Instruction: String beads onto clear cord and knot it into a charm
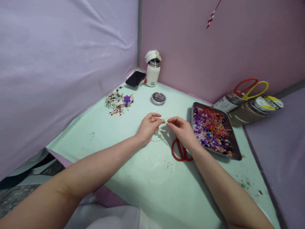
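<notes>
While hands (148,128) (181,129) pinch cord (166,119), beads (159,136) slanting toward scissors (183,156)

Scissors (183,154) lie right of the beaded string (159,136), left of the tray (234,140).

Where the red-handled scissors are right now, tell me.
In the head view, the red-handled scissors lie on the table just right of centre, partly hidden by the right hand, left of the bead tray.
</notes>
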Demonstrator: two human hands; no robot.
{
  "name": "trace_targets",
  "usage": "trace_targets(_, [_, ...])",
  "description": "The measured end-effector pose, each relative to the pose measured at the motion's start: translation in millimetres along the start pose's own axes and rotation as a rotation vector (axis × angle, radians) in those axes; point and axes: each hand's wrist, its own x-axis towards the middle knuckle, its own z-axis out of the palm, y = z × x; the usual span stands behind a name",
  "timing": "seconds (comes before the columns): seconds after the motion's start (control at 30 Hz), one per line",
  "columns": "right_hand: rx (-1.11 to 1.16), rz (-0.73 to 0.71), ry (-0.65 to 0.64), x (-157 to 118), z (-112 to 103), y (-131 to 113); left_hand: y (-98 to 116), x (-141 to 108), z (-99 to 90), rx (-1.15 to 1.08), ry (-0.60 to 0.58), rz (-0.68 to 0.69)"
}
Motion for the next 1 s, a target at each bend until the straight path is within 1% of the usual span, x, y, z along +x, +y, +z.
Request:
trace_targets(0.13, [0.002,-0.050,-0.049,-2,2,0,-1,-1,0.1,0.032,-0.013,0.004])
trace_targets(0.23, [-0.017,-0.084,-0.045,-3,3,-1,-1,-2,0.5,0.054,-0.010,0.008])
trace_targets(0.33, [-0.020,-0.087,-0.028,-4,4,-1,-2,-2,0.3,0.077,-0.012,0.029])
trace_targets(0.63, [0.144,0.016,0.001,-6,9,2,-3,-3,-1.3,0.166,-0.027,0.116])
trace_targets(0.83, [0.146,0.085,0.026,-6,11,4,-4,-3,-0.7,0.167,-0.020,0.121])
trace_targets(0.93, [0.143,0.144,0.018,-6,11,2,-4,-3,-0.5,0.174,-0.015,0.130])
trace_targets(1.0, [0.184,0.187,0.013,-7,11,-2,-4,-4,-0.3,0.181,-0.016,0.132])
